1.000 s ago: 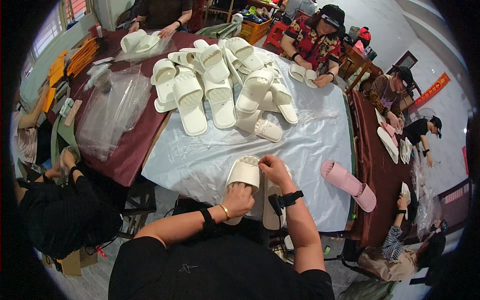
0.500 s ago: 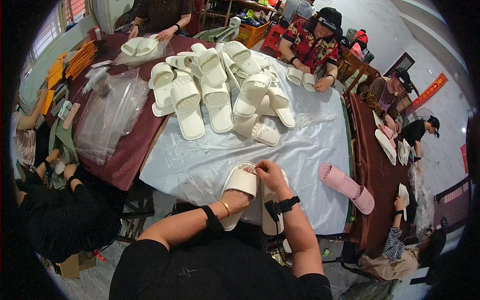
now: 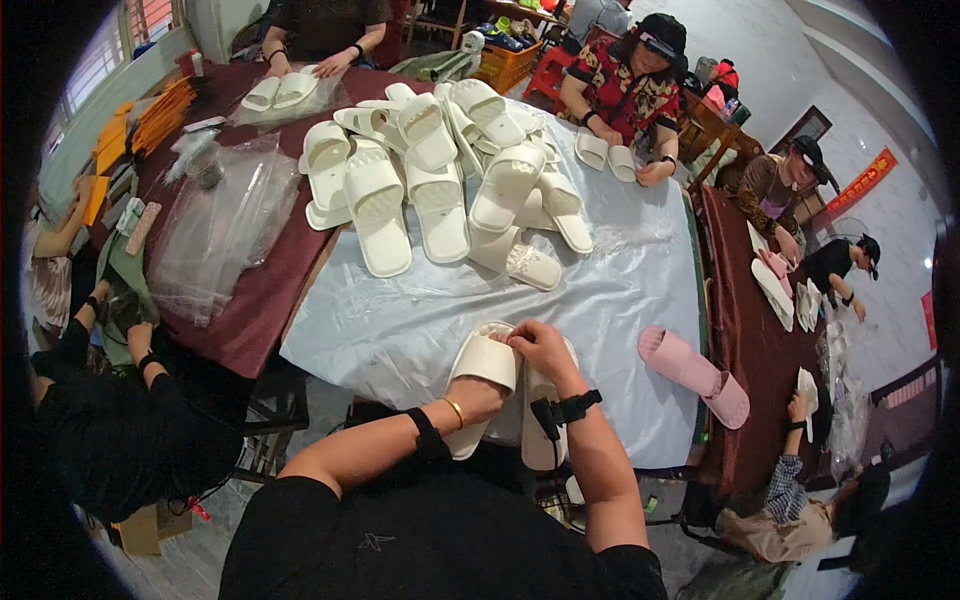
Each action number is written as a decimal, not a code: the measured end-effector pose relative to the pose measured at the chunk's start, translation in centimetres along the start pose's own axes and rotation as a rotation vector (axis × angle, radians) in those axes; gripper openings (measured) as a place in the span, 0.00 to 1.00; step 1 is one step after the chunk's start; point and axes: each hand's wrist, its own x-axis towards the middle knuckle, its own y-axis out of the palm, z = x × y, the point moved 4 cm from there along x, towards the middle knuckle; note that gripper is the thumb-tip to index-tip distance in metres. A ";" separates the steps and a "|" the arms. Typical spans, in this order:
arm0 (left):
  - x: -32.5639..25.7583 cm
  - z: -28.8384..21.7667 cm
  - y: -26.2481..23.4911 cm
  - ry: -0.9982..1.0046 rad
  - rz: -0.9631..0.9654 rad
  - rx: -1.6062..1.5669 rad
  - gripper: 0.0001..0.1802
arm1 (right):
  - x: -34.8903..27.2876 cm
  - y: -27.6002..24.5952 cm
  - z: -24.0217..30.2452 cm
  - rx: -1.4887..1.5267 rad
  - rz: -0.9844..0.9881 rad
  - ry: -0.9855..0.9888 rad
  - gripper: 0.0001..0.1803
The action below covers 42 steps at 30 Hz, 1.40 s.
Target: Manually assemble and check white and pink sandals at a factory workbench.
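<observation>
A cream slide slipper (image 3: pixel 487 361) lies at the near edge of the table with its toe pointing away from me. My left hand (image 3: pixel 478 397) is pushed into it from the heel side, under the strap, and holds it; the strap hides most of its fingers. My right hand (image 3: pixel 545 350) is closed in a pinch at the front right edge of that strap, by the left fingertips. Anything small in the pinch cannot be made out. Under my right wrist lies a second cream slipper (image 3: pixel 538 425), partly covered by the wrist and its black band.
A heap of cream slippers (image 3: pixel 378 225) fills the far middle of the sheeted table (image 3: pixel 370 330). One pink slipper (image 3: pixel 690 370) lies to the right. Clear plastic bags (image 3: pixel 225 230) spread at left. Across the table a person (image 3: pixel 625 90) handles slippers; others work around.
My right fingers have shifted very slightly left along the strap's edge. Both slippers in front of me stay almost where they were.
</observation>
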 end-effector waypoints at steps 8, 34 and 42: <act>1.8 2.7 5.0 -0.018 -0.280 0.015 0.28 | -0.4 0.1 0.2 0.000 0.015 0.033 0.11; 4.2 1.3 -6.0 -0.097 -0.712 -0.661 0.15 | -1.5 -0.8 -1.4 0.598 -0.249 0.001 0.06; 3.4 4.4 -5.5 -0.272 -0.782 -1.102 0.11 | -1.0 -0.9 -1.7 0.572 -0.293 -0.033 0.08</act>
